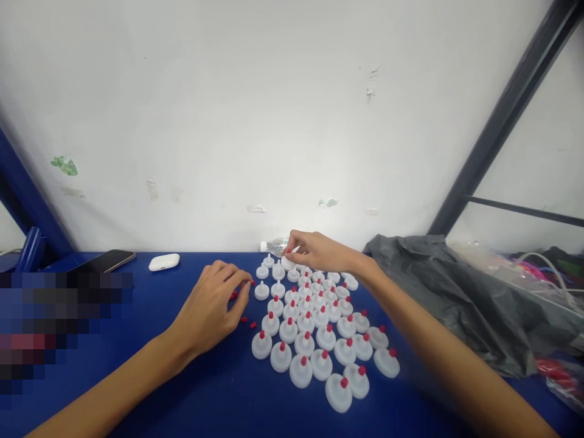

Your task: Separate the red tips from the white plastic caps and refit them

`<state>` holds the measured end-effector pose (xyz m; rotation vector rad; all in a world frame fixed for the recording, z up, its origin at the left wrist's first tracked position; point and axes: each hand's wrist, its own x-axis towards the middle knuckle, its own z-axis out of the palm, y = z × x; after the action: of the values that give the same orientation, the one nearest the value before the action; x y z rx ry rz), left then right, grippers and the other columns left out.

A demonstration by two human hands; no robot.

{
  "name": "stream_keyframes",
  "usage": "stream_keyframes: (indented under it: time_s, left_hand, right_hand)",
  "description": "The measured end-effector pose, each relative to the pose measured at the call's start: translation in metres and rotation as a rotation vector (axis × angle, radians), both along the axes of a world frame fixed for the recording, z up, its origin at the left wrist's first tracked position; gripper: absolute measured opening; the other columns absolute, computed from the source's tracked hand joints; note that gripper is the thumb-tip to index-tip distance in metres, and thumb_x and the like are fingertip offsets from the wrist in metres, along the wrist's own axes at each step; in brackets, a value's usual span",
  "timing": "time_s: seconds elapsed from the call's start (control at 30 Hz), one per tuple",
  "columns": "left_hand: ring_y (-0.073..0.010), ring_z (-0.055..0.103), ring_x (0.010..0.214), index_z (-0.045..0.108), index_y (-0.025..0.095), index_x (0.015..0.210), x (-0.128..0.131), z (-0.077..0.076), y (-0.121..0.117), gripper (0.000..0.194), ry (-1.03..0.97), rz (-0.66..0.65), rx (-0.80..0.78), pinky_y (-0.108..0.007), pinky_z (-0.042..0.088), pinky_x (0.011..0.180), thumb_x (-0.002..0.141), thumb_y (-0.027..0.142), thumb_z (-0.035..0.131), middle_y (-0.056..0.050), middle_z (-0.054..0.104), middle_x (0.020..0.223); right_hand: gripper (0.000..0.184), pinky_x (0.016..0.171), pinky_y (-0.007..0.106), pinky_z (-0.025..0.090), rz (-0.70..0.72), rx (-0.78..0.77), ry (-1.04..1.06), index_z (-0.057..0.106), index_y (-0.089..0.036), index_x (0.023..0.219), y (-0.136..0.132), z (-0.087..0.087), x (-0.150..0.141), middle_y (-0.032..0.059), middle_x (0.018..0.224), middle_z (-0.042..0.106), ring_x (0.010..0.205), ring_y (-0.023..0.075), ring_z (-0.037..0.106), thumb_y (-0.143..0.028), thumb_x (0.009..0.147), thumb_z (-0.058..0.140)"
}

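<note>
My right hand (319, 250) reaches to the back of a cluster of white nozzle lids. Its thumb and fingers pinch around the small red tip of a white lid (287, 263); the fingers partly hide it. Left of the cluster, my left hand (212, 304) rests low over the table with thumb and index finger together, a small red cap (252, 282) at their tips. Loose red caps (243, 319) lie under and beside that hand. Most lids, such as the front one (338, 394), wear red caps; several at the back left, like this bare lid (261, 291), have white nozzles.
The blue table (182, 389) meets a white wall. A clear bottle (275, 246) lies behind the lids. A white earphone case (164, 262) and a phone (107, 261) are at the back left. Grey plastic sheeting (447, 292) covers the right side, beside a dark slanted post (502, 115).
</note>
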<state>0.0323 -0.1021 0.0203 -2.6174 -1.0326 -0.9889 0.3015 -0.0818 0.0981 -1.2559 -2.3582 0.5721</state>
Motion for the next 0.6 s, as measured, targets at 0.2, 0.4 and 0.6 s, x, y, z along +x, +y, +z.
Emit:
stream_keyframes:
  time_s: [0.2, 0.4, 0.6]
  left_hand:
    - [-0.0206, 0.051, 0.079, 0.057, 0.017, 0.117, 0.002, -0.001, -0.002, 0.025, -0.020, -0.038, 0.056, -0.035, 0.039, 0.075, 0.098, 0.033, 0.056, -0.003, 0.060, 0.086]
    - [-0.0199, 0.045, 0.075, 0.058, 0.018, 0.088, 0.003, 0.000, -0.002, 0.023, 0.146, -0.144, 0.141, -0.034, 0.033, 0.071, 0.104, 0.023, 0.042, -0.003, 0.058, 0.080]
    - [-0.0184, 0.042, 0.067, 0.056, 0.019, 0.075, 0.002, 0.007, -0.010, 0.037, 0.045, -0.108, -0.015, -0.034, 0.030, 0.068, 0.104, 0.024, 0.032, -0.001, 0.054, 0.069]
  right_hand:
    - [0.031, 0.073, 0.030, 0.051, 0.252, -0.180, 0.061, 0.055, -0.023, 0.114, -0.017, 0.002, -0.027, 0.0054, 0.103, 0.075, 0.087, 0.0191, 0.069, -0.043, 0.092, 0.065]
    - [0.043, 0.066, 0.029, 0.049, 0.293, -0.290, 0.117, 0.049, -0.025, 0.118, -0.027, 0.001, -0.038, 0.0044, 0.097, 0.075, 0.082, 0.0190, 0.068, -0.053, 0.090, 0.067]
    - [0.044, 0.060, 0.027, 0.044, 0.286, -0.273, 0.066, 0.055, -0.026, 0.118, -0.026, 0.003, -0.043, 0.0005, 0.090, 0.075, 0.068, 0.0150, 0.064, -0.052, 0.087, 0.071]
